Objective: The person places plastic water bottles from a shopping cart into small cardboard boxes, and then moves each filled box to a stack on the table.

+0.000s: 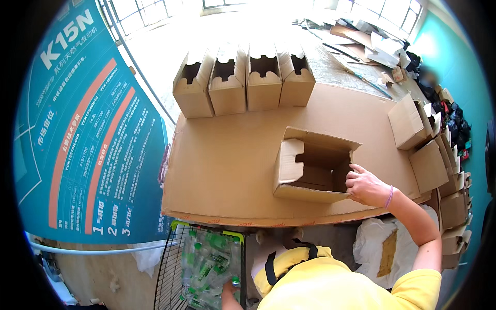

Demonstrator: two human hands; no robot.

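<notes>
An open cardboard box (324, 160) rests on the cardboard-covered table, its mouth facing up and one notched flap folded at its left. My right hand (363, 185) grips the right edge of this box, fingers closed over the wall. Low on the left, my left hand (230, 288) reaches into a black wire basket (173, 258) with a green-yellow rim. Clear plastic bottles (206, 261) with green caps and labels fill the basket. The left hand is beside a bottle cap, and its fingers are mostly hidden.
Several open boxes (227, 95) stand in a row along the table's (227, 160) far edge. More boxes (408, 124) crowd the right side. A large teal printed banner (93, 144) borders the left. Flattened cardboard (356, 39) lies on the floor at the far right.
</notes>
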